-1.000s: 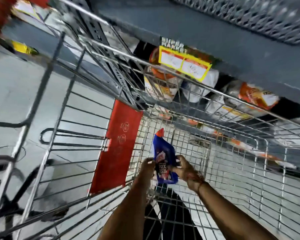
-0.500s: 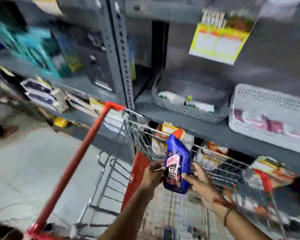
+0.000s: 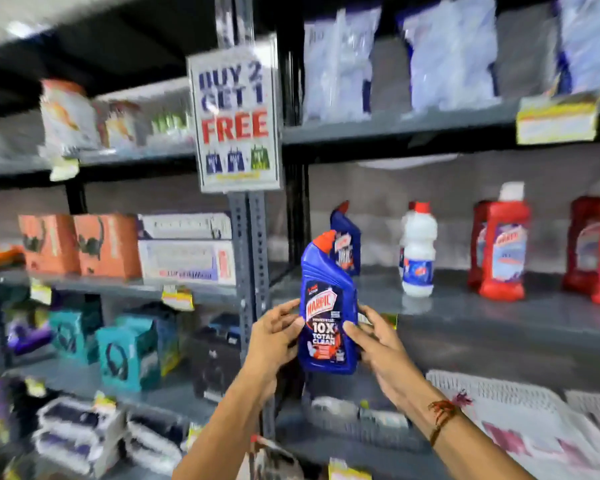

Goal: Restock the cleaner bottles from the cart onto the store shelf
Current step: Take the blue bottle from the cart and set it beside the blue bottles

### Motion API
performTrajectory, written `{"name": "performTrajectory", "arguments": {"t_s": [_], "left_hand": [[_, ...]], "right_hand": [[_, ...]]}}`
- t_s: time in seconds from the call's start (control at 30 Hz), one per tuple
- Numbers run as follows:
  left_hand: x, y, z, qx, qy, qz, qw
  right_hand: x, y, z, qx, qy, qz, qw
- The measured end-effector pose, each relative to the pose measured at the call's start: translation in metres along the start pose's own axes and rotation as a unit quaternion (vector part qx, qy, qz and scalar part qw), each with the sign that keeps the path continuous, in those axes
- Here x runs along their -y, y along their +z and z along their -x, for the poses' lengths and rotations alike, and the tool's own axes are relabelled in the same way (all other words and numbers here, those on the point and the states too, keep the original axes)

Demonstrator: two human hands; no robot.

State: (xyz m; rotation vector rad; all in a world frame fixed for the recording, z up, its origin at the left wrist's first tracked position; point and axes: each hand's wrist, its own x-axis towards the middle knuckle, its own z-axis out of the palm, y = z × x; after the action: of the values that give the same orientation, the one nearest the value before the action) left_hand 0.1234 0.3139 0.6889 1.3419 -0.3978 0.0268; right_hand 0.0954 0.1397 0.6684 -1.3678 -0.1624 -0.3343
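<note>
I hold a blue cleaner bottle with a red cap upright in front of the grey store shelf. My left hand grips its left side and my right hand grips its right side. The bottle hangs just before the shelf's front edge, near the left end. Another blue cleaner bottle stands on the shelf right behind it. The cart is out of view.
A white bottle and red bottles stand further right on the same shelf. A grey upright post carries a "Buy 2 Get 1 Free" sign. Boxes fill the left shelves; white baskets sit below.
Both hands lifted the blue bottle out of the cart and up to the shelf. My view swung from the cart's inside up to the shelves.
</note>
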Motion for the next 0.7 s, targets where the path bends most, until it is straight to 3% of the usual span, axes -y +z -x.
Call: {"name": "performTrajectory", "arguments": {"t_s": [0.3, 0.47, 0.7], "left_hand": [[-0.12, 0.029, -0.043, 0.033, 0.116, -0.003, 0.993], [-0.127, 0.036, -0.064, 0.04, 0.14, -0.01, 0.989], [-0.096, 0.042, -0.108, 0.034, 0.131, -0.018, 0.991]], "right_hand": [[0.126, 0.013, -0.037, 0.019, -0.122, 0.01, 0.992], [0.141, 0.004, -0.05, 0.018, -0.156, 0.033, 0.987], [0.117, -0.012, -0.094, 0.015, -0.134, 0.031, 0.99]]}}
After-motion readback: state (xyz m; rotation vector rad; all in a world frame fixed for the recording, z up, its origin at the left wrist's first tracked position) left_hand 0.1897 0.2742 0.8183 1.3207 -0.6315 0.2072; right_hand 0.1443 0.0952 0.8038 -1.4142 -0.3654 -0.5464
